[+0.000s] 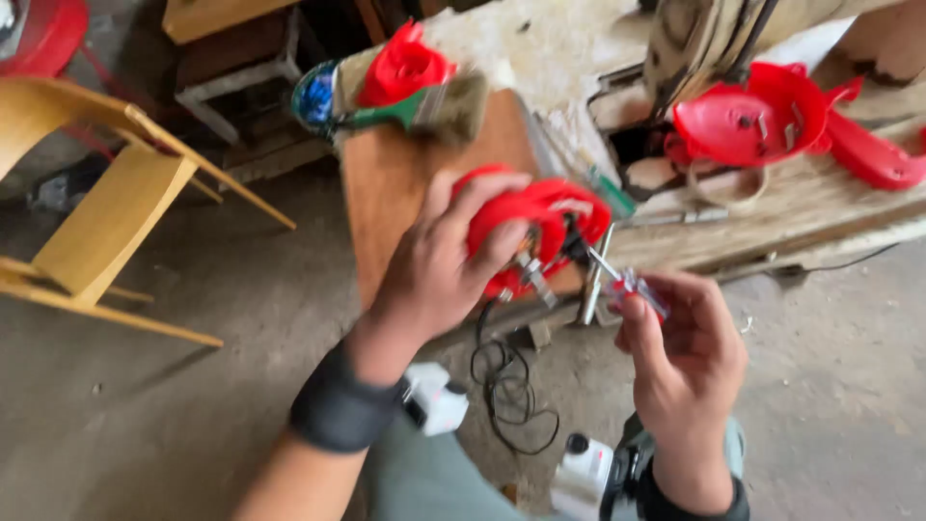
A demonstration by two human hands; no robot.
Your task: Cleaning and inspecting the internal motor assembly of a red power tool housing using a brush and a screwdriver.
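Bare floor (193,405) left, cluttered bench (772,207) right

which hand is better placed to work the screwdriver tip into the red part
Right, probably. The right hand already holds the screwdriver, its tip pointing at the red part. The left hand is wrapped around that part, steadying it.

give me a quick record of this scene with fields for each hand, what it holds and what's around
left hand: left hand grips a red plastic housing, fingers wrapped over its top
right hand: right hand pinches a screwdriver, tip toward the housing's metal parts
cord: black cable hangs looped below the housing
bench: wooden workbench carrying more red plastic parts
behind: paintbrush on a brown board
left side: yellow wooden chair
image: blurred, fine details unclear
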